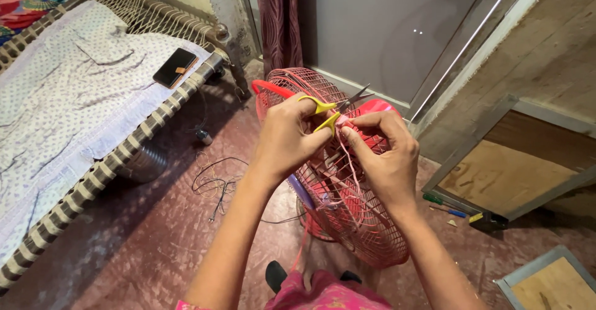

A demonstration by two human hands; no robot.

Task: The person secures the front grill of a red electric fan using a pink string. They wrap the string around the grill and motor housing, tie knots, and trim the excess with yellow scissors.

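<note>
A red table fan with a wire grille (366, 223) stands on the floor in front of me. My left hand (284, 137) holds small scissors with yellow handles (329, 108), their blades pointing up and right over the fan's top. My right hand (385, 155) pinches a thin pink string (352, 173) taut against the grille, just below the scissors. More of the string loops down across the wires. The two hands almost touch above the grille.
A woven cot with a pale dotted sheet (68, 99) fills the left, a dark phone case (176, 67) near its edge. Loose wires (214, 183) lie on the reddish floor. Screwdrivers (442, 203) and wood-framed panels (515, 161) sit at right; a grey door (385, 31) behind.
</note>
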